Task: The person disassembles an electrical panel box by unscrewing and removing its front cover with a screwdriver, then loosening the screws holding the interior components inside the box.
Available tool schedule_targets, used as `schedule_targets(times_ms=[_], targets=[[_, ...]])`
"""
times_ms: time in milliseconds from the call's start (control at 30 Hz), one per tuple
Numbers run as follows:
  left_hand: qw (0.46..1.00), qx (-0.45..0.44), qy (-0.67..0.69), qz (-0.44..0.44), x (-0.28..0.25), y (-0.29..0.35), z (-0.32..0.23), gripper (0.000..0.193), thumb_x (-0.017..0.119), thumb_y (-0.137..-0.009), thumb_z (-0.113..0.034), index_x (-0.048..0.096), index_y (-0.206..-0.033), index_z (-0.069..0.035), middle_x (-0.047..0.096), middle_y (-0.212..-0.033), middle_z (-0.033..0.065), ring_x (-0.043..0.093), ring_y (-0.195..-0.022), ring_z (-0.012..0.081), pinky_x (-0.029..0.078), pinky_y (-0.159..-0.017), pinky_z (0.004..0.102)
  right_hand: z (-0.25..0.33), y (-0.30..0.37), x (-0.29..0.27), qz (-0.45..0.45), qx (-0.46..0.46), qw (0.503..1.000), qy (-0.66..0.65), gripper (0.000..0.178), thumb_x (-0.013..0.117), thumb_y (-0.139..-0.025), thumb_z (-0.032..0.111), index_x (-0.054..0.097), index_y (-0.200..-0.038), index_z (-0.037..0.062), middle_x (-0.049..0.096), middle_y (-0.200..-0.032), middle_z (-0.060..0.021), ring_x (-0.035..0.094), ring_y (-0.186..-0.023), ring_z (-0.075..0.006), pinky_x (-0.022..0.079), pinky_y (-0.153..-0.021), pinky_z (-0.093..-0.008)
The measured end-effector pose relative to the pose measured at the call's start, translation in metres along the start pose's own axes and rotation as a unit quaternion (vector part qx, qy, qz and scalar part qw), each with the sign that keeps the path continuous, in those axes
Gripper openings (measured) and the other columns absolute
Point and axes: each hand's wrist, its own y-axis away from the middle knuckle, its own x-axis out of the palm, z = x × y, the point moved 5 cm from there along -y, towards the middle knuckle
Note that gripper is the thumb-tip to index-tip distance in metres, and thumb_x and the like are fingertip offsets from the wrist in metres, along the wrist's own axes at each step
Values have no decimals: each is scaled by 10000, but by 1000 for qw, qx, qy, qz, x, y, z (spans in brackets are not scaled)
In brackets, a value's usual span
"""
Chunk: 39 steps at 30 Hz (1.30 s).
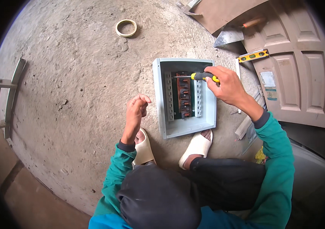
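Observation:
A grey metal electrical panel box (160, 99) lies open on the ground in front of my feet. Inside it a dark plate carries a reddish copper busbar (184, 97), flanked by slotted pale rails (198, 95). My right hand (228, 86) grips a yellow-and-black screwdriver (198, 76) over the box's upper right part. Its shaft points left across the top of the busbar, toward the left rail; whether the tip touches anything is unclear. Left of the box, apart from it, my left hand (135, 110) is raised with curled fingers pressed together. Anything inside them is hidden.
A tape roll (126, 28) lies on the rough concrete floor beyond the box. At the right, a panelled door (288, 68) holds a yellow spirit level (253, 55) and a trowel (231, 36). A hammer (189, 8) lies far back; a metal frame (12, 95) stands left.

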Motion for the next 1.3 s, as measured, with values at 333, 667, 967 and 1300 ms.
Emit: schedule_targets(times_ms=[333, 667, 967, 1300], targets=[[995, 45, -92, -3, -4, -7, 6, 165, 503, -877, -115, 646, -890, -34, 418, -632, -99, 341, -519, 1, 261, -454, 180, 10, -6, 8, 64, -2, 998, 18, 242, 608, -817, 191, 629, -1014, 52, 595, -807, -161, 608, -743, -354, 493, -691, -436], [802, 251, -520, -154, 32, -37, -6, 613, 750, -757, -326, 532, -1243, -22, 589, -909, 171, 606, -810, 290, 489, -742, 394, -23, -41, 38, 373, 413, 810, -184, 271, 633, -858, 276, 666, -888, 9, 576, -644, -28, 467, -434, -69, 358, -365, -232], [776, 177, -597, -100, 48, -60, 12, 860, 753, -612, -86, 325, -1346, 45, 476, -974, 221, 534, -908, 391, 457, -758, 451, 2, -63, 39, 386, 125, 912, 67, 277, 637, -752, 202, 672, -841, -58, 648, -705, -225, 665, -689, -340, 525, -665, -424], [760, 199, -607, -117, 46, -60, 9, 815, 727, -617, -78, 344, -1327, 34, 485, -956, 210, 533, -885, 374, 444, -740, 453, 44, -61, 40, 249, -420, 814, 314, 137, 553, -818, 164, 594, -823, 34, 583, -612, -86, 663, -660, -259, 527, -544, -342]])
